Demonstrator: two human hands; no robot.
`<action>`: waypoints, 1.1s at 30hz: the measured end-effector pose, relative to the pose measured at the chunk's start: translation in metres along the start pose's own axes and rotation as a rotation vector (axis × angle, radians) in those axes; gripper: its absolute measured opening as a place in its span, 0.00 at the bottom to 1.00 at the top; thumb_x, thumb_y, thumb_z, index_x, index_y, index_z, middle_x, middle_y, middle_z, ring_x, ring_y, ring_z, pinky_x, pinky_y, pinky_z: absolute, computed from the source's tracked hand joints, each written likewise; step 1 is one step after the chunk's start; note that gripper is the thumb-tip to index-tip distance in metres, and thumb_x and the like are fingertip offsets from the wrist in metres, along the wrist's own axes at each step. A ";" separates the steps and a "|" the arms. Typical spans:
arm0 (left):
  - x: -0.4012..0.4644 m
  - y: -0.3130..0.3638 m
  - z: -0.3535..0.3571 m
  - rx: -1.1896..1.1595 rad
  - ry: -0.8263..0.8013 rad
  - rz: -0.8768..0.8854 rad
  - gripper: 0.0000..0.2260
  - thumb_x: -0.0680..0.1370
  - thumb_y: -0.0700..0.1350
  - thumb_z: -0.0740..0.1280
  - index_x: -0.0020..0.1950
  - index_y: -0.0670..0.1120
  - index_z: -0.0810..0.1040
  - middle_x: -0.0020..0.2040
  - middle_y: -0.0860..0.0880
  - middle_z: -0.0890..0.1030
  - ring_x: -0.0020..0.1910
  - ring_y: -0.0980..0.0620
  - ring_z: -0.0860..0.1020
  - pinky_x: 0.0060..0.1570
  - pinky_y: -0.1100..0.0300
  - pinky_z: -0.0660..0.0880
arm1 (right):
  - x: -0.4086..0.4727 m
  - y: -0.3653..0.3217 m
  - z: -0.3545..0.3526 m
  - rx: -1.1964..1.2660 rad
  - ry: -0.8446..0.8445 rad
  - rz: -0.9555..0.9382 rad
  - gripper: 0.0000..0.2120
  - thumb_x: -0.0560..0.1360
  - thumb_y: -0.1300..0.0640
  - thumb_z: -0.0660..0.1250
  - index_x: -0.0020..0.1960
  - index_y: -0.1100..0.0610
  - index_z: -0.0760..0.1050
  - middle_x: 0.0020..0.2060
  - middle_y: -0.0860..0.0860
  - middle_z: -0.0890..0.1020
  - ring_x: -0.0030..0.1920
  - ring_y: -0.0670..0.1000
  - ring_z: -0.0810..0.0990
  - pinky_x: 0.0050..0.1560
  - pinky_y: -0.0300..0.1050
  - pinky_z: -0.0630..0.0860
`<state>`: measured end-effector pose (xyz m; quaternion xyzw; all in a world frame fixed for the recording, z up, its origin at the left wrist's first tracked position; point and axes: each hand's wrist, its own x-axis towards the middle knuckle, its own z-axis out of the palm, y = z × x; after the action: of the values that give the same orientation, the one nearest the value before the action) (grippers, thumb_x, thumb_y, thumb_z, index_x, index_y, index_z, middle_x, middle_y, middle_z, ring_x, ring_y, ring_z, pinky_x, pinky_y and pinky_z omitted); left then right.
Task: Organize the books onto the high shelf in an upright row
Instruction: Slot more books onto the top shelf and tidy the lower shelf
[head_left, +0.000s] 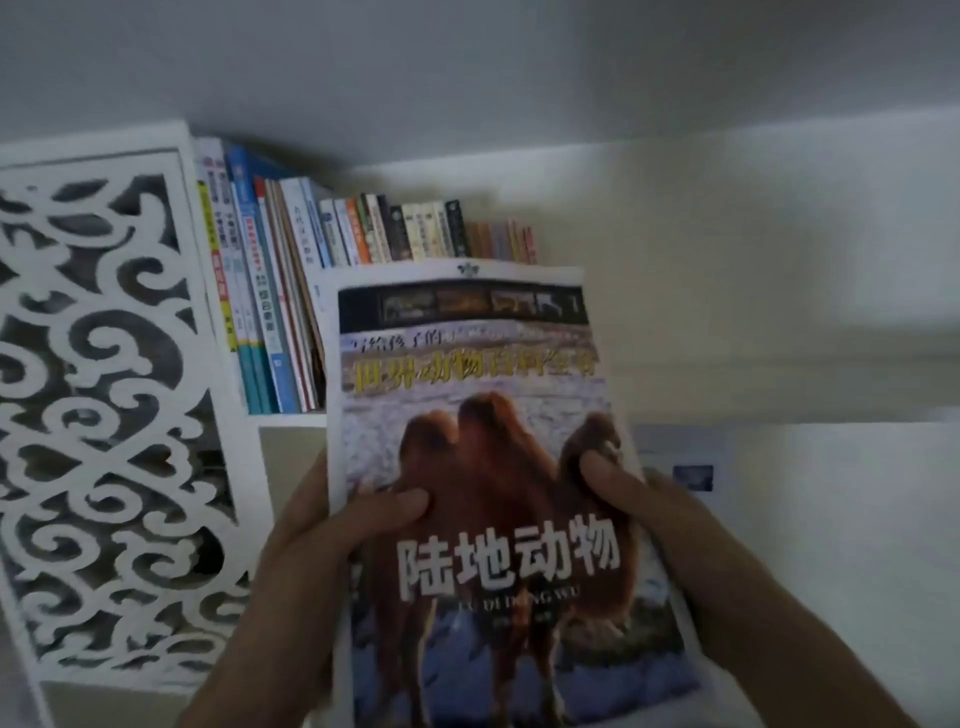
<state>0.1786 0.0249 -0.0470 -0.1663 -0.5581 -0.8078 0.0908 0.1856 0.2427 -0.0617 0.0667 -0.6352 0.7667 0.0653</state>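
Observation:
A large book with a camel on its cover (483, 415) is held up in front of me, cover facing me, its top edge level with the shelf. My left hand (332, 530) grips its left edge, thumb pressed on the cover. My right hand (649, 514) grips the right edge, thumb also on the cover. Behind the book, a row of upright books (291, 270) stands on the high white shelf (291, 418), tall ones at the left, shorter ones toward the right. The camel book hides the lower part of the row's right end.
A white carved openwork side panel (104, 415) closes the shelf on the left. White wall runs above and to the right. A pale sheet with a small dark blue picture (693, 478) shows behind my right hand.

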 end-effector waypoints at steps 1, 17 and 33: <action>0.010 0.006 0.020 0.018 -0.036 0.069 0.21 0.64 0.32 0.70 0.55 0.45 0.83 0.43 0.43 0.88 0.35 0.47 0.86 0.29 0.59 0.81 | 0.001 -0.020 -0.017 -0.003 0.042 -0.112 0.17 0.65 0.53 0.75 0.49 0.63 0.85 0.44 0.64 0.86 0.41 0.60 0.87 0.42 0.50 0.85; 0.207 -0.057 0.184 -0.010 -0.214 0.132 0.32 0.79 0.33 0.66 0.77 0.59 0.64 0.65 0.38 0.80 0.50 0.44 0.87 0.44 0.49 0.84 | 0.185 -0.119 -0.175 -0.330 0.254 -0.470 0.14 0.72 0.71 0.71 0.55 0.59 0.81 0.43 0.49 0.87 0.44 0.50 0.85 0.39 0.37 0.79; 0.222 -0.093 0.222 0.173 -0.102 0.170 0.21 0.77 0.50 0.76 0.66 0.54 0.72 0.54 0.48 0.86 0.47 0.49 0.87 0.45 0.48 0.84 | 0.221 -0.103 -0.202 -0.122 0.267 -0.396 0.10 0.75 0.64 0.65 0.36 0.59 0.72 0.27 0.47 0.77 0.33 0.52 0.76 0.36 0.44 0.73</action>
<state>-0.0210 0.2741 0.0251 -0.2456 -0.6136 -0.7364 0.1447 -0.0163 0.4634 0.0412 0.0838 -0.6407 0.7011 0.3016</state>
